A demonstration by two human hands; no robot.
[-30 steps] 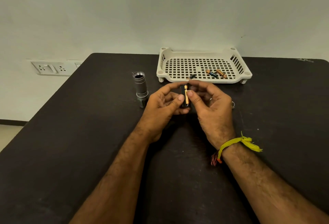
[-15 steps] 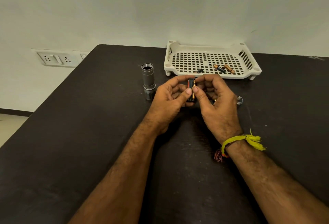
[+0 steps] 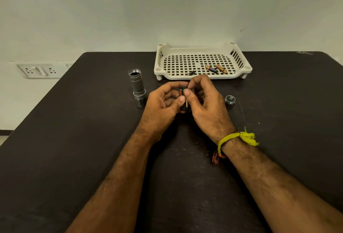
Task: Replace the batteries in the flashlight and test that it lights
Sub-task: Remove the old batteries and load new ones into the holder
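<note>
holder: small black battery holder (image 3: 184,101) held between both hands above the counter (image 3: 74,140), centre of the scene, just near of the tray (image 3: 202,48); copper-banded cells show in its slots.
left hand: left hand (image 3: 163,103) curls round the holder's left side, thumb pressed on its near face.
right hand: right hand (image 3: 204,101) pinches the holder's top and right side with thumb and fingertips; it looks to be seating a cell, though the contact is partly hidden.
holder axis: long axis runs near to far, tilted up toward the far end; which end is positive i cannot tell.
body: flashlight body (image 3: 137,86) stands upright on its head, left of the hands, threaded open end up, long axis vertical.
cap: tail cap (image 3: 230,100) lies on the counter just right of the right hand.
spare cells: three batteries (image 3: 212,69) lie loose in the tray.
handling: holder is probably light, stiff plastic with springy contacts; cells are smooth and could pop out, so grip its sides and keep a thumb over the cells.
body handling: metal tube, likely heavier and slick; hold it round the middle, clear of the threads.
</note>
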